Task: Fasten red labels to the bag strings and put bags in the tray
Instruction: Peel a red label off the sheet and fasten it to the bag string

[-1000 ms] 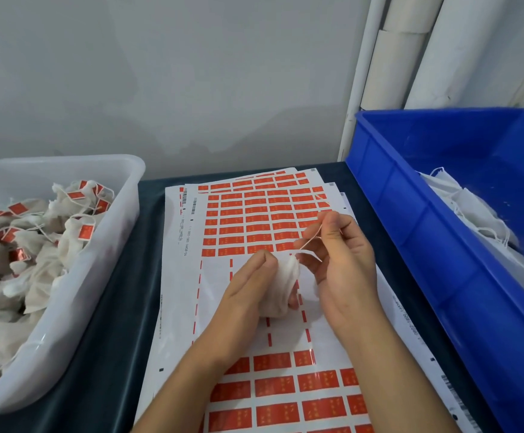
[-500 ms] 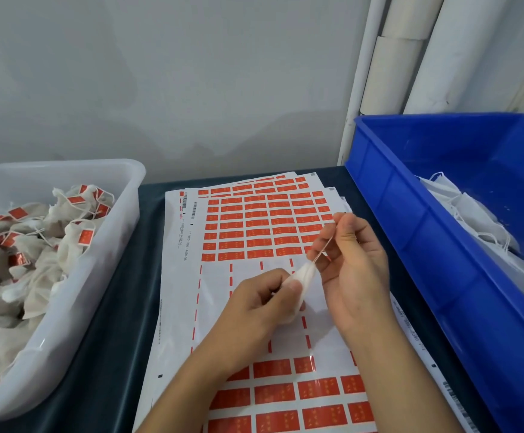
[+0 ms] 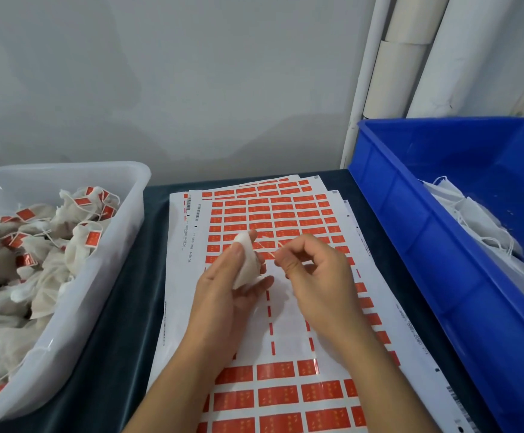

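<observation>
My left hand holds a small white bag between thumb and fingers, over the sheet of red labels. A thin white string runs from the bag to my right hand, which pinches its end just to the right of the bag. The clear tray on the left holds several white bags with red labels on their strings.
A blue bin on the right holds several white bags without labels. More label sheets lie stacked under the top one on the dark table. White pipes stand against the grey wall behind.
My left hand lifted the bag up and to the left. My right hand dropped lower and drew the string out to the right.
</observation>
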The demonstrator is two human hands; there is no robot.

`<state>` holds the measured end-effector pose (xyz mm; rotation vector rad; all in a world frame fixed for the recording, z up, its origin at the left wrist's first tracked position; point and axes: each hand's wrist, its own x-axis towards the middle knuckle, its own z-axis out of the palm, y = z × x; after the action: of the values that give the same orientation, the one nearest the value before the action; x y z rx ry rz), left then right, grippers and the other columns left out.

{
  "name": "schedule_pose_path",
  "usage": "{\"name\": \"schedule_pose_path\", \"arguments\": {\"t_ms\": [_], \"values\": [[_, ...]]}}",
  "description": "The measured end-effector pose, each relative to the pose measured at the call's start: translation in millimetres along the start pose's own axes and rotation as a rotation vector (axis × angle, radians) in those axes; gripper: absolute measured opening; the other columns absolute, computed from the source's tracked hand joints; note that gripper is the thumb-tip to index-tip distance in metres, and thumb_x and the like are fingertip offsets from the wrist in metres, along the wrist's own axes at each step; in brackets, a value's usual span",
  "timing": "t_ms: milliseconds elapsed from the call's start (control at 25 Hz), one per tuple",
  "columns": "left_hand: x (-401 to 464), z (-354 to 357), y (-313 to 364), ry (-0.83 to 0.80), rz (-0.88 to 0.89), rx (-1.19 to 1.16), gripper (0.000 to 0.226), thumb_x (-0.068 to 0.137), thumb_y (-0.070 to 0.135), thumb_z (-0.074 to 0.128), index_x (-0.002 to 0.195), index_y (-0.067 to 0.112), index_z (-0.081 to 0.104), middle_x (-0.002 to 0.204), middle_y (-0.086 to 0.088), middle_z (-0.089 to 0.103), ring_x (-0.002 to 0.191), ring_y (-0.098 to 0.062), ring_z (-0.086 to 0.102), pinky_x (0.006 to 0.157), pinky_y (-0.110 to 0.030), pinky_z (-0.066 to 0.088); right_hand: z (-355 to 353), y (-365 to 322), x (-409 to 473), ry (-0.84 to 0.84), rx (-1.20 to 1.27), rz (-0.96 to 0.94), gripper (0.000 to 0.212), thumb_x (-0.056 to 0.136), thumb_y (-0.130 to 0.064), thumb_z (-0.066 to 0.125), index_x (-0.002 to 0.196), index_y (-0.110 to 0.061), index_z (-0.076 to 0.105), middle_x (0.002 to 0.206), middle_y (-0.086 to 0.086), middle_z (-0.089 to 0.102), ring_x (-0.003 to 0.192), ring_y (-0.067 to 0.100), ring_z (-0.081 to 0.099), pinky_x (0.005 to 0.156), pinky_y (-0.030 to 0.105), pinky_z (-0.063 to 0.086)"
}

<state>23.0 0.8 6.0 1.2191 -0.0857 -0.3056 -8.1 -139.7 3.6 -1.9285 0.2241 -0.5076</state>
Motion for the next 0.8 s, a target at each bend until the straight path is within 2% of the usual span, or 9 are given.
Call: {"name": "schedule_pose_path", "arguments": {"t_ms": [80, 200, 280, 400, 480, 560, 640, 800], "values": [[0, 4, -4, 0.014, 0.033, 0.12, 0.028, 0.092, 0.059, 0.061, 0.112, 0.047, 0.076, 0.116, 0.01, 0.077, 0.111, -0.017, 0.074, 0.086, -0.034, 0.063, 0, -2, -2, -0.04, -0.053, -0.088, 0.015, 0.094, -0.053, 0.06, 0.09, -0.04, 0.064, 0.095, -0.029, 0.068, 0.098, -0.007, 0.063, 0.07, 0.008, 0.048], [-2, 7, -7, -0.054, 0.133, 0.311, 0.03, 0.1, 0.051, 0.058, 0.103, 0.032, 0.08, 0.101, 0.001, 0.079, 0.098, -0.02, 0.076, 0.087, -0.038, 0.064, -1, -4, -3, -0.037, -0.04, -0.166, 0.018, 0.096, -0.055, 0.057, 0.091, -0.039, 0.064, 0.094, -0.025, 0.067, 0.098, -0.001, 0.064, 0.073, 0.007, 0.051], [-2, 7, -8, -0.108, 0.183, 0.432, 0.034, 0.102, 0.05, 0.057, 0.09, 0.027, 0.078, 0.086, -0.005, 0.074, 0.084, -0.024, 0.071, 0.077, -0.032, 0.06, -2, -4, -1, 0.021, -0.017, -0.195, 0.014, 0.098, -0.048, 0.06, 0.09, -0.037, 0.064, 0.095, -0.022, 0.066, 0.099, 0.005, 0.064, 0.076, 0.014, 0.055], [-3, 6, -10, -0.203, 0.147, 0.492, 0.03, 0.094, 0.045, 0.055, 0.093, 0.025, 0.076, 0.088, -0.001, 0.074, 0.089, -0.025, 0.07, 0.08, -0.036, 0.06, -5, -2, 1, 0.006, 0.09, -0.109, 0.009, 0.097, -0.041, 0.066, 0.09, -0.035, 0.068, 0.095, -0.021, 0.069, 0.097, 0.005, 0.067, 0.072, 0.021, 0.059], [-3, 6, -13, -0.172, 0.158, 0.541, 0.025, 0.094, 0.045, 0.06, 0.096, 0.025, 0.075, 0.089, 0.003, 0.074, 0.089, -0.021, 0.07, 0.079, -0.033, 0.062, -7, -1, 1, -0.06, 0.184, -0.042, 0.007, 0.097, -0.037, 0.067, 0.091, -0.035, 0.071, 0.092, -0.019, 0.072, 0.095, 0.002, 0.069, 0.067, 0.014, 0.056], [-1, 7, -16, -0.091, 0.2, 0.6, 0.015, 0.1, 0.04, 0.065, 0.092, 0.03, 0.073, 0.085, 0.009, 0.072, 0.086, -0.013, 0.069, 0.071, -0.021, 0.06, -8, -1, 1, -0.073, 0.209, -0.032, 0.007, 0.097, -0.036, 0.068, 0.091, -0.035, 0.071, 0.091, -0.017, 0.073, 0.095, 0.001, 0.069, 0.07, 0.008, 0.053], [-1, 7, -20, -0.037, 0.229, 0.646, 0.013, 0.1, 0.035, 0.064, 0.089, 0.032, 0.07, 0.083, 0.014, 0.07, 0.084, -0.007, 0.068, 0.066, -0.012, 0.054, -8, 0, 1, -0.067, 0.192, -0.033, 0.006, 0.097, -0.035, 0.068, 0.092, -0.036, 0.071, 0.092, -0.018, 0.073, 0.096, 0.001, 0.069, 0.073, 0.009, 0.054], [0, 8, -24, 0.028, 0.276, 0.706, 0.012, 0.099, 0.034, 0.063, 0.088, 0.032, 0.067, 0.083, 0.017, 0.069, 0.084, -0.005, 0.067, 0.064, -0.009, 0.052, -7, 1, 1, -0.069, 0.157, -0.017, 0.006, 0.097, -0.039, 0.068, 0.093, -0.036, 0.071, 0.094, -0.021, 0.073, 0.097, 0.0, 0.068, 0.073, 0.011, 0.056]]}}
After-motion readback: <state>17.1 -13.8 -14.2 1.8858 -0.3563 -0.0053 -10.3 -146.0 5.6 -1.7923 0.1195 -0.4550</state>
